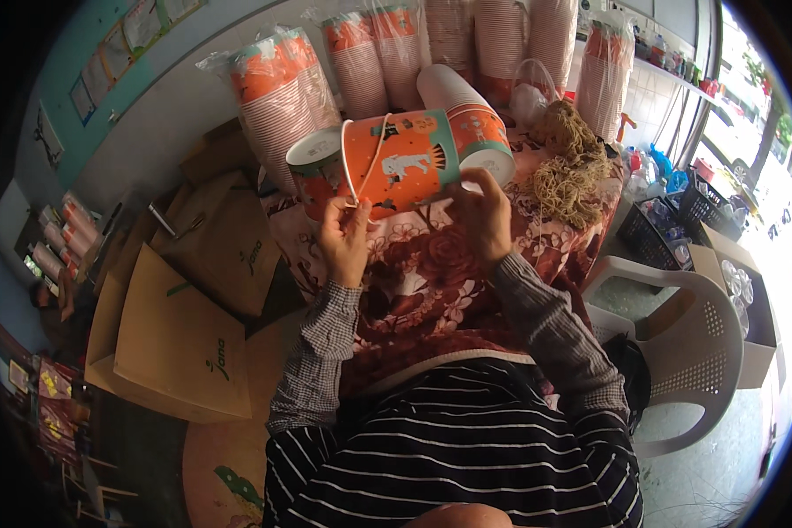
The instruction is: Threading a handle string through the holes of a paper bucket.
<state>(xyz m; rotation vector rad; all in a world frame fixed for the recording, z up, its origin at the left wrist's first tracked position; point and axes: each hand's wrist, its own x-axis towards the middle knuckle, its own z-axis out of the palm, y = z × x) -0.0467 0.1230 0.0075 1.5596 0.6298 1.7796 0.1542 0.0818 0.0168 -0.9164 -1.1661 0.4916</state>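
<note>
Flower-clothed counter (444,255) before the seated person: the left hand (345,242) is pinched at the rim of an orange paper bucket (405,163), held sideways above the surface, while the right hand (484,216) curls at its green base end, whether gripping or not cannot be told. Probably light, smooth and stiff-walled yet easily dented, the bucket, crossed by a pale cord (376,158), is best held by rim and base edge. Farther out lie a nested bucket stack (480,128), tangled twine (576,176) and upright plastic-wrapped stacks (277,110).
</note>
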